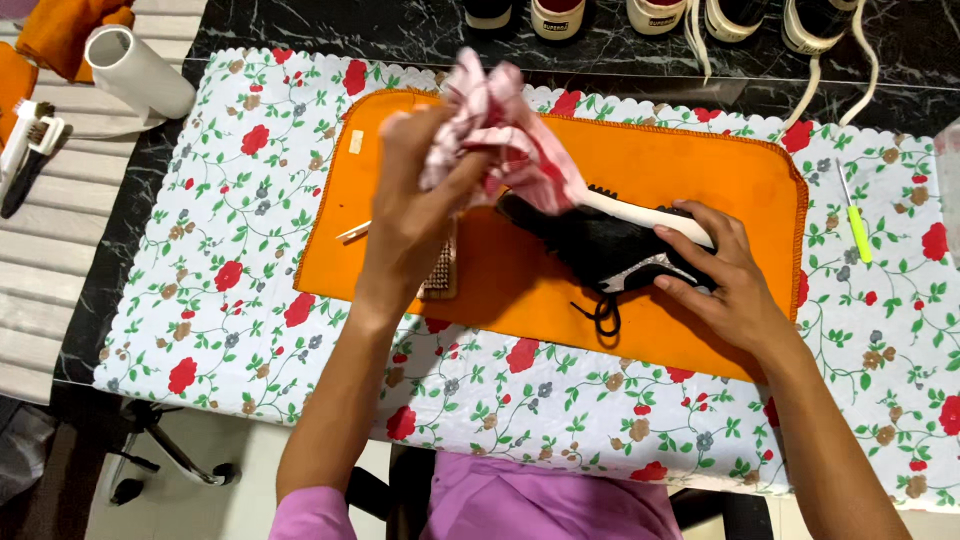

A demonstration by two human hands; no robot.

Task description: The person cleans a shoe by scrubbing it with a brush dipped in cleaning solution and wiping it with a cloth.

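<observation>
My left hand (415,190) grips a bunched red-and-white checked cloth (500,125) and holds it against the toe end of a black shoe with a white sole (610,240). My right hand (725,280) clasps the shoe's other end and pins it on its side on an orange mat (690,160). The shoe's black lace (603,315) trails onto the mat. A small brush with brass bristles (442,272) lies on the mat just below my left wrist, with a thin wooden stick (353,231) beside it.
A floral tablecloth (220,250) covers the table. A yellow-green handled tool (856,228) lies at right. Several shoes (655,15) line the far edge. A white roll (140,72) and brushes (25,150) sit at far left. A chair base (150,450) stands below.
</observation>
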